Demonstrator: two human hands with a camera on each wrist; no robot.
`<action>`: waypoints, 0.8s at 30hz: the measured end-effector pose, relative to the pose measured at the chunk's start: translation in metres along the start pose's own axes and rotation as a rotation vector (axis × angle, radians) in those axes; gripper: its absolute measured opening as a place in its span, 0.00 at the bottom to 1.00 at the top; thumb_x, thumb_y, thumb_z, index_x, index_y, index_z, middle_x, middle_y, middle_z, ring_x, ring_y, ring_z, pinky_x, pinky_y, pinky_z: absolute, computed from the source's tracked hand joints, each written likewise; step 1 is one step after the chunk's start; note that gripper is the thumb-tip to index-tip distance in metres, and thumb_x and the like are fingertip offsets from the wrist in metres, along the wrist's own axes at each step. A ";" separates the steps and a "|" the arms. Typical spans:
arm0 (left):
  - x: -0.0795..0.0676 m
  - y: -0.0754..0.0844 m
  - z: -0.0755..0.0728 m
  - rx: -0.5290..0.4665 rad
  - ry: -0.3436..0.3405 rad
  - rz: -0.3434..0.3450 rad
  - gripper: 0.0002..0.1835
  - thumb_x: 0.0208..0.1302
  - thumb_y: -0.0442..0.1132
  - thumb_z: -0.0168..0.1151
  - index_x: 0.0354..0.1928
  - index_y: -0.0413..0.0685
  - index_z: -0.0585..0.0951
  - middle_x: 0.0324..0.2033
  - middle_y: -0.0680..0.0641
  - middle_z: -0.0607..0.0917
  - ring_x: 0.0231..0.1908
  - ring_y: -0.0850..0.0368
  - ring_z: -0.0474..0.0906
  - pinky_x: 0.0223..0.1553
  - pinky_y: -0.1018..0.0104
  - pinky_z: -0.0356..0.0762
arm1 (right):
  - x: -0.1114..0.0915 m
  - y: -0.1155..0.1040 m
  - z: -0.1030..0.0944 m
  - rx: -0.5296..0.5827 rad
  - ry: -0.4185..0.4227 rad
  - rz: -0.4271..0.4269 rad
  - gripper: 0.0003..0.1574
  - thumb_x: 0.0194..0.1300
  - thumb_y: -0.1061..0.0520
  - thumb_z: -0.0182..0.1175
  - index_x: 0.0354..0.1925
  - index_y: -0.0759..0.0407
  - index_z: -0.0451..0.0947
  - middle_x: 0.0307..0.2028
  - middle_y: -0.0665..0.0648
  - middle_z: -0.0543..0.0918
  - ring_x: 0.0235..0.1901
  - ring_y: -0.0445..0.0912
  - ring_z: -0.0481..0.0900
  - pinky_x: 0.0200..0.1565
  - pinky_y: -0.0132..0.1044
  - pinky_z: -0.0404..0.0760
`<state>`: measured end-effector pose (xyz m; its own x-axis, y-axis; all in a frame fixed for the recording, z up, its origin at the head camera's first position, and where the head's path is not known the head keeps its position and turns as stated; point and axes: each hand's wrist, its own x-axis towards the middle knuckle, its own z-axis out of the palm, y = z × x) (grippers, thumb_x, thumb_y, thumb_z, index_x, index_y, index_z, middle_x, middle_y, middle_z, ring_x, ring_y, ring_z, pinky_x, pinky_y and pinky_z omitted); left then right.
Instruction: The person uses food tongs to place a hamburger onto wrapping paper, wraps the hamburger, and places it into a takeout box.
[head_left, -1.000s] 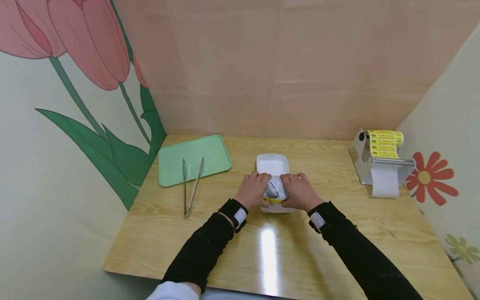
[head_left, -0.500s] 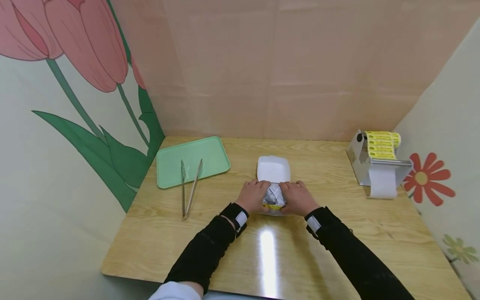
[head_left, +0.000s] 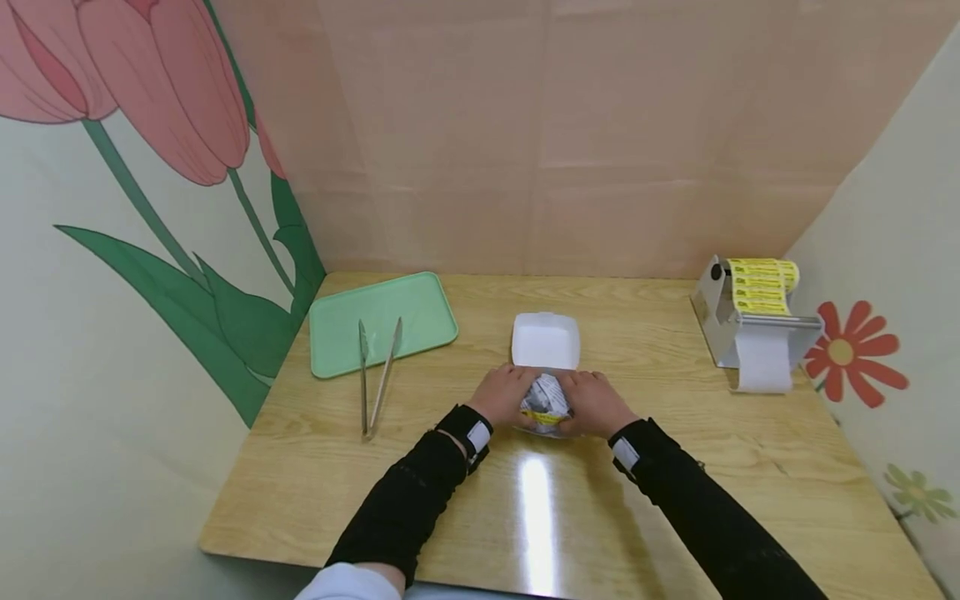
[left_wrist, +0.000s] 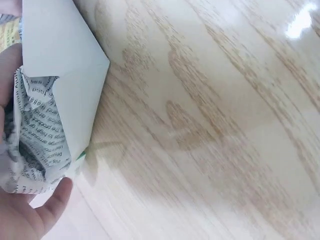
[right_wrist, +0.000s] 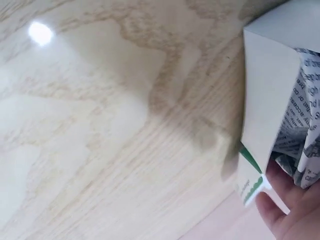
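A round bundle wrapped in newsprint-patterned paper (head_left: 546, 393), with a yellow band on its near side, sits in a white hinged carton whose raised lid (head_left: 545, 340) stands behind it. My left hand (head_left: 502, 397) grips the bundle from the left, while the right hand (head_left: 596, 405) holds its other side. In the left wrist view, the crumpled paper wrap (left_wrist: 45, 130) lies inside the carton's wall (left_wrist: 82, 95). Fingers also curl under a wrap edge (right_wrist: 300, 110) in the right wrist view, beside the carton's side (right_wrist: 267, 85). What the paper encloses is hidden.
A green tray (head_left: 427, 308) stands at the back left of the wooden table (head_left: 675, 500), with metal tongs (head_left: 382, 387) lying partly over its front edge. Toward the right edge is a metal dispenser (head_left: 716, 321) with a roll of yellow labels (head_left: 761, 287).
Both hands and the wrapped bundle have moved slightly down and toward me, and the bundle sits lower in the carton. More of the raised lid shows behind it. Tray, tongs and dispenser stay put.
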<state>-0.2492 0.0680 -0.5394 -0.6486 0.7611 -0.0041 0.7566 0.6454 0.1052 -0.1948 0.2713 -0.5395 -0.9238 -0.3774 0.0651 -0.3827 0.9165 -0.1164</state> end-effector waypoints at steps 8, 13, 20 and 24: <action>0.003 -0.003 0.014 -0.058 -0.001 0.009 0.48 0.50 0.62 0.71 0.70 0.50 0.64 0.65 0.47 0.71 0.64 0.50 0.66 0.61 0.59 0.68 | -0.002 0.001 0.005 -0.023 -0.025 0.022 0.57 0.41 0.38 0.77 0.60 0.68 0.68 0.56 0.66 0.76 0.57 0.63 0.71 0.56 0.63 0.64; 0.000 -0.003 0.015 -0.042 0.011 0.016 0.49 0.48 0.64 0.72 0.69 0.50 0.65 0.64 0.48 0.72 0.63 0.51 0.66 0.62 0.60 0.67 | -0.004 0.002 0.009 -0.038 0.002 -0.008 0.58 0.40 0.36 0.78 0.60 0.69 0.69 0.55 0.66 0.77 0.56 0.62 0.73 0.56 0.63 0.65; -0.012 -0.005 0.020 -0.009 0.058 0.037 0.49 0.43 0.69 0.72 0.65 0.52 0.67 0.61 0.49 0.75 0.59 0.53 0.70 0.55 0.61 0.72 | -0.009 -0.002 0.018 -0.030 0.029 -0.051 0.59 0.39 0.34 0.77 0.60 0.68 0.70 0.55 0.65 0.77 0.54 0.60 0.73 0.56 0.62 0.62; -0.014 -0.004 0.020 -0.020 0.072 0.013 0.48 0.42 0.68 0.72 0.63 0.54 0.68 0.60 0.50 0.75 0.59 0.52 0.70 0.52 0.57 0.75 | -0.009 0.000 0.018 -0.001 0.016 -0.048 0.61 0.39 0.33 0.77 0.62 0.67 0.68 0.58 0.65 0.76 0.55 0.60 0.72 0.56 0.63 0.60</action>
<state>-0.2414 0.0563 -0.5596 -0.6437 0.7622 0.0693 0.7636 0.6336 0.1243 -0.1865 0.2726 -0.5580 -0.9040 -0.4187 0.0863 -0.4264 0.8976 -0.1114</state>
